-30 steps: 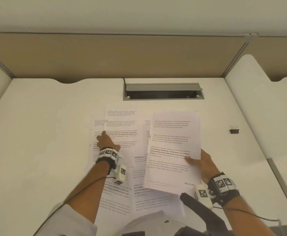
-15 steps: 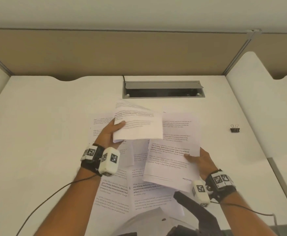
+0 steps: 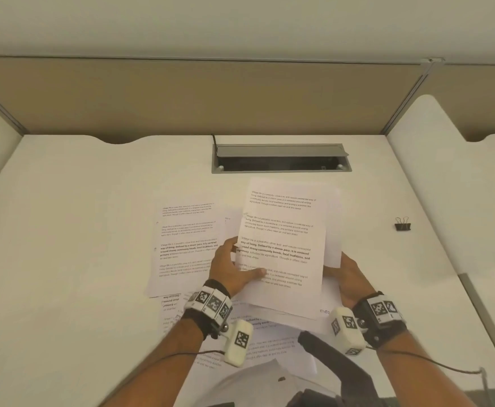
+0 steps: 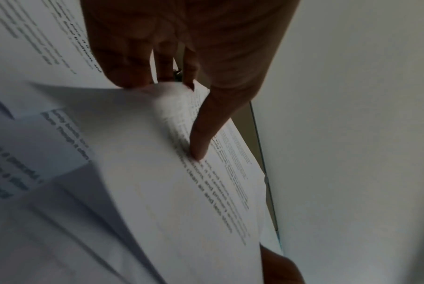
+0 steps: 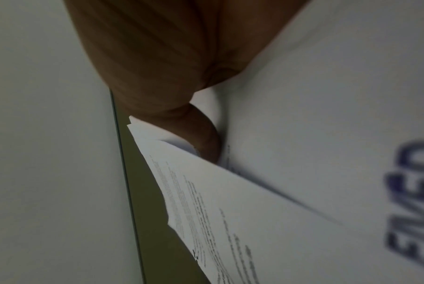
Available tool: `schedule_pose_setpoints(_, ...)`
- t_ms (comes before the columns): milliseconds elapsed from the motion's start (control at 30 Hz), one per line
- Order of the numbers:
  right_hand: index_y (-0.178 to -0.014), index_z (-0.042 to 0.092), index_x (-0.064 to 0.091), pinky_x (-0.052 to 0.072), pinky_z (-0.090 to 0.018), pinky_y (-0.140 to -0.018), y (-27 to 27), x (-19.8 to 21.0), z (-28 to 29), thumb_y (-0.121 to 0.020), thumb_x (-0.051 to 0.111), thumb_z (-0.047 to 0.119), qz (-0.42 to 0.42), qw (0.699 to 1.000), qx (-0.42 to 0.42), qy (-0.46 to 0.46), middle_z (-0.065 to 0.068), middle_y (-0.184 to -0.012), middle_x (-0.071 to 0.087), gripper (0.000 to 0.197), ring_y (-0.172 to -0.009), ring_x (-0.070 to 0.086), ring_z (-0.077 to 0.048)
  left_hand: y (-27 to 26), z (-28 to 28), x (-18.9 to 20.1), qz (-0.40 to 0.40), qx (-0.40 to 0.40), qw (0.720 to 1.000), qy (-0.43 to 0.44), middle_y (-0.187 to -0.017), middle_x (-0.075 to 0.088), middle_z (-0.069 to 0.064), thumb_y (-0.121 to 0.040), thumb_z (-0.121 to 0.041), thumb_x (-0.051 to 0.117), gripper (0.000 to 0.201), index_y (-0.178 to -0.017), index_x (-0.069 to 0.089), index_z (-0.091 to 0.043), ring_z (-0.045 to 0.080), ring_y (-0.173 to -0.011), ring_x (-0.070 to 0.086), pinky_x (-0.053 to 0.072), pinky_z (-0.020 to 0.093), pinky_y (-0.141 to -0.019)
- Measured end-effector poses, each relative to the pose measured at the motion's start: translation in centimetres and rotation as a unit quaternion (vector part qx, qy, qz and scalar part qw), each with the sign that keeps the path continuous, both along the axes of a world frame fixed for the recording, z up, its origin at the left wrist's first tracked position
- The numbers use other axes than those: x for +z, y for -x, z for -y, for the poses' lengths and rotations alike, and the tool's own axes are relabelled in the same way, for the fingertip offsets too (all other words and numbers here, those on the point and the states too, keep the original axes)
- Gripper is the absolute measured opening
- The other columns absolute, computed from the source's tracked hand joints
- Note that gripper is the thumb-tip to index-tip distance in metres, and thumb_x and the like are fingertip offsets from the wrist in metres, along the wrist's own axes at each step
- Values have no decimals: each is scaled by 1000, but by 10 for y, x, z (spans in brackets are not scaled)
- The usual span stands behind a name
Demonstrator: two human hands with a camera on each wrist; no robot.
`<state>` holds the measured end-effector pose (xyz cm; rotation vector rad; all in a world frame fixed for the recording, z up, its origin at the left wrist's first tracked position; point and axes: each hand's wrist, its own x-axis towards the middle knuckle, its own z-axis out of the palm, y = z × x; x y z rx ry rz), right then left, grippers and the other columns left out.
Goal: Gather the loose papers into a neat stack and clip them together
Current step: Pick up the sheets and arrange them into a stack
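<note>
My left hand [image 3: 236,267] pinches a printed sheet [image 3: 281,239] at its left edge, thumb on top and fingers beneath, and lays it over the paper stack [image 3: 330,301]. The left wrist view shows the thumb [image 4: 201,138] pressing on that sheet [image 4: 181,192]. My right hand [image 3: 344,276] grips the stack from the right, a little above the desk. In the right wrist view its thumb [image 5: 203,138] lies between the stack [image 5: 303,115] and the arriving sheet [image 5: 230,211]. More loose sheets [image 3: 187,245] lie flat to the left and near my body [image 3: 269,348]. A black binder clip [image 3: 402,224] stands apart at the right.
A grey cable hatch [image 3: 281,160] is open at the back of the white desk [image 3: 78,230]. Tan partition panels [image 3: 211,98] close off the far side. An adjoining desk [image 3: 446,171] begins at the right. A black chair arm [image 3: 343,365] juts out below the stack.
My left hand lifted a sheet from the left-hand pile and carried it rightward onto the stack. The right hand kept hold of the stack and stayed nearly in place.
</note>
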<state>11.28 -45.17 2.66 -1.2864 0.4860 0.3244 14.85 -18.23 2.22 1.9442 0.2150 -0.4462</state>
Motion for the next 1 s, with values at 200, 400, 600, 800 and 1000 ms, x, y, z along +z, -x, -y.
schedule_pose_setpoints(200, -134, 13, 59, 49, -58, -99, 0, 1, -6, -93, 60, 15, -21, 999, -24, -21, -17, -129, 66, 41, -115, 65, -36, -4, -2, -6, -79, 3, 990, 121, -119, 72, 2, -52, -27, 98, 84, -126, 58, -17, 17, -107, 69, 57, 43, -96)
schedule_pose_setpoints(400, -133, 16, 58, 45, -56, -104, -5, 1, -13, -92, 68, 21, -10, 1000, 14, -1, -9, -129, 67, 42, -119, 63, -32, -2, -1, -13, -44, -4, 996, 71, -122, 68, -7, -48, -44, 96, 85, -121, 57, -25, 17, -117, 61, 52, 41, -102)
schedule_pose_setpoints(600, -129, 11, 60, 49, -62, -97, -7, -10, -11, -83, 72, 0, -11, 999, 18, 37, -15, -124, 69, 49, -113, 65, -39, -26, -61, -24, 6, 106, 992, -73, -110, 70, 1, -75, -33, 84, 42, -111, 64, -23, 24, -99, 68, 57, 41, -87)
schedule_pose_setpoints(800, -128, 10, 60, 50, -63, -95, -7, -15, -12, -82, 73, 1, -22, 998, 23, 52, -15, -122, 70, 48, -111, 66, -40, -31, -124, -54, -94, 157, 930, -319, -146, 31, 14, -70, -30, 87, 87, -142, 39, -20, 39, -134, 32, 40, 55, -103)
schedule_pose_setpoints(1000, -126, 9, 61, 51, -62, -93, -9, -15, -13, -81, 74, 1, -27, 997, 28, 59, -15, -119, 71, 47, -109, 67, -40, -29, -140, -68, -62, 165, 944, -279, -146, 30, 22, -64, -17, 92, 105, -149, 29, -8, 41, -134, 39, 33, 49, -114)
